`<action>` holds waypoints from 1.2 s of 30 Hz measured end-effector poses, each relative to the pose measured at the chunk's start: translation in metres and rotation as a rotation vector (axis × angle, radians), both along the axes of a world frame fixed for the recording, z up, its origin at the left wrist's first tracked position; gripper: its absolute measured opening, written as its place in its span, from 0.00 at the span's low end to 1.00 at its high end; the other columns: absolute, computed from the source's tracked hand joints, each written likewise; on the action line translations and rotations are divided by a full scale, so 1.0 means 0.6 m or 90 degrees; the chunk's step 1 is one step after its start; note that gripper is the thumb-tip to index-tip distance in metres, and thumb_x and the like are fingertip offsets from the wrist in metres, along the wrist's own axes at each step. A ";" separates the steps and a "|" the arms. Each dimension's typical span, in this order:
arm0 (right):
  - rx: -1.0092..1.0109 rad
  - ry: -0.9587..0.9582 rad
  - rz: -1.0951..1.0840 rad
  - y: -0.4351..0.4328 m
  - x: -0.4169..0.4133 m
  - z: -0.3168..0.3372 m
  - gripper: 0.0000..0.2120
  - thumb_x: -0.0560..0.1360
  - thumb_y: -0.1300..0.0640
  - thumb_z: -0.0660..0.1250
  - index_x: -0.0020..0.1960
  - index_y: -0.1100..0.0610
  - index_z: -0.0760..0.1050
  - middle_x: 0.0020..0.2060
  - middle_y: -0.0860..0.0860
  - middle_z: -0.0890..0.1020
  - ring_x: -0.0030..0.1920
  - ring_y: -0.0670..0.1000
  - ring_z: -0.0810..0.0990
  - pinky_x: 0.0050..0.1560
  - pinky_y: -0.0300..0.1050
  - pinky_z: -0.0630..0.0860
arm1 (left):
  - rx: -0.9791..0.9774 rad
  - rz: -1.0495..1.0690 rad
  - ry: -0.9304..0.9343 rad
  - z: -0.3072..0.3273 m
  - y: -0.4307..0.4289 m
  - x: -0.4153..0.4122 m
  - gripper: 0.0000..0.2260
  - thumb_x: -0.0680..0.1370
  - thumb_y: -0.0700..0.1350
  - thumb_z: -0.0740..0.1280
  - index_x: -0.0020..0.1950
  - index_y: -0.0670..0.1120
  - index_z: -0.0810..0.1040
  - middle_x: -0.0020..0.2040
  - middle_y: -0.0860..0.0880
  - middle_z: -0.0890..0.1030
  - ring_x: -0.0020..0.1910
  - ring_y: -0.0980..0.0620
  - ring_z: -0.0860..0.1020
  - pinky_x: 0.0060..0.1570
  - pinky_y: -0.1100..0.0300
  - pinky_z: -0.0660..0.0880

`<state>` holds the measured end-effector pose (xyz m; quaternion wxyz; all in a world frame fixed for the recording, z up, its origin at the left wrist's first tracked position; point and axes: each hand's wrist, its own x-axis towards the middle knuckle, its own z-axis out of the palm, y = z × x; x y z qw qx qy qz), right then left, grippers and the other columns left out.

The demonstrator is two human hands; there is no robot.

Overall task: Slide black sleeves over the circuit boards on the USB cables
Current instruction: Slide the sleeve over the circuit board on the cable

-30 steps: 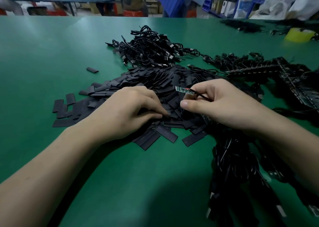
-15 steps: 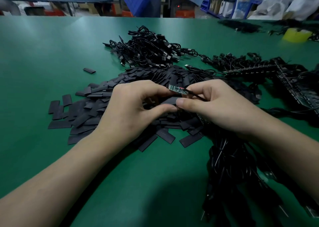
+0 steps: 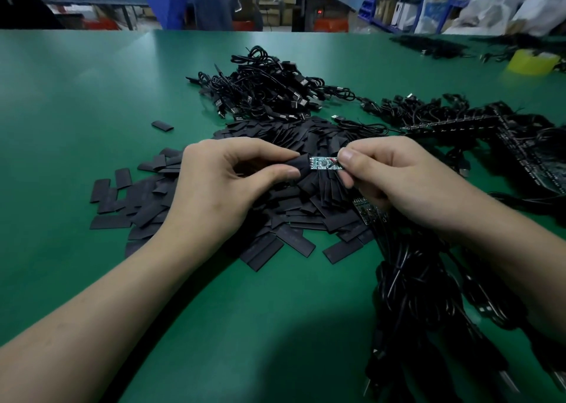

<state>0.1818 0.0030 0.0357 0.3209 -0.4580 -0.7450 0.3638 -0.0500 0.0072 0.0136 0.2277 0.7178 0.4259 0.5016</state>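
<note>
Between left grip (image 3: 226,188) (pinching sleeve (image 3: 301,166)) and right grip (image 3: 398,176), pinching it: circuit board (image 3: 321,162).

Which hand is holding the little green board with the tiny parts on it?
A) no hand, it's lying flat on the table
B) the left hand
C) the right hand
C: the right hand pinches the circuit board at its wire end and holds it above the pile, while the left hand pinches a black sleeve at the board's free tip.

Green table (image 3: 76,81) holds black sleeves (image 3: 294,237), cables (image 3: 266,93) — heaped.
</note>
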 end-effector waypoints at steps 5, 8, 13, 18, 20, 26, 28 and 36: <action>-0.034 0.045 0.007 0.001 0.002 -0.002 0.19 0.80 0.43 0.59 0.36 0.51 0.74 0.24 0.46 0.63 0.25 0.47 0.60 0.27 0.38 0.58 | 0.003 0.005 0.000 -0.002 0.003 -0.002 0.08 0.71 0.49 0.78 0.49 0.53 0.88 0.42 0.58 0.87 0.41 0.60 0.85 0.45 0.67 0.79; -0.034 0.051 0.008 0.002 0.002 -0.004 0.19 0.81 0.43 0.59 0.36 0.51 0.74 0.24 0.46 0.63 0.25 0.47 0.60 0.27 0.38 0.58 | 0.003 0.006 0.006 -0.002 0.003 -0.003 0.07 0.71 0.48 0.78 0.49 0.53 0.88 0.42 0.58 0.87 0.41 0.59 0.85 0.45 0.66 0.80; -0.026 0.047 0.004 0.001 0.001 -0.003 0.19 0.81 0.43 0.59 0.36 0.51 0.73 0.24 0.46 0.64 0.25 0.48 0.60 0.27 0.38 0.58 | 0.002 0.010 0.010 -0.003 0.001 -0.001 0.07 0.72 0.48 0.79 0.48 0.55 0.88 0.42 0.59 0.87 0.40 0.59 0.85 0.45 0.62 0.82; -0.025 0.023 0.014 0.001 0.003 -0.001 0.19 0.80 0.44 0.59 0.36 0.52 0.74 0.23 0.48 0.65 0.25 0.48 0.60 0.26 0.39 0.58 | 0.003 0.012 0.019 -0.004 0.001 0.000 0.07 0.71 0.48 0.79 0.49 0.55 0.88 0.41 0.58 0.87 0.40 0.56 0.85 0.45 0.58 0.82; -0.015 -0.012 0.020 0.001 0.004 0.000 0.19 0.80 0.43 0.59 0.36 0.52 0.74 0.23 0.49 0.65 0.25 0.49 0.61 0.27 0.40 0.58 | 0.017 0.013 0.037 -0.006 0.001 0.000 0.08 0.71 0.48 0.79 0.49 0.54 0.88 0.41 0.59 0.86 0.40 0.60 0.84 0.43 0.65 0.80; 0.020 -0.111 0.009 0.000 0.007 -0.002 0.20 0.80 0.40 0.59 0.39 0.53 0.76 0.24 0.49 0.66 0.25 0.47 0.62 0.27 0.37 0.58 | 0.106 -0.019 0.191 -0.002 0.002 -0.007 0.09 0.73 0.48 0.78 0.52 0.49 0.88 0.46 0.55 0.86 0.44 0.58 0.84 0.49 0.56 0.80; -0.022 -0.077 0.016 0.001 0.009 -0.005 0.20 0.83 0.43 0.61 0.38 0.53 0.76 0.24 0.51 0.65 0.26 0.49 0.61 0.27 0.39 0.57 | 0.128 -0.034 0.221 -0.001 0.002 -0.010 0.10 0.73 0.49 0.78 0.53 0.49 0.89 0.48 0.54 0.87 0.46 0.55 0.84 0.50 0.51 0.80; -0.169 0.106 0.017 0.002 0.008 -0.010 0.19 0.83 0.50 0.62 0.35 0.55 0.75 0.23 0.47 0.63 0.23 0.46 0.59 0.24 0.34 0.57 | 0.191 -0.008 0.247 -0.003 -0.001 -0.006 0.11 0.73 0.52 0.77 0.53 0.49 0.88 0.49 0.54 0.87 0.48 0.55 0.84 0.52 0.49 0.77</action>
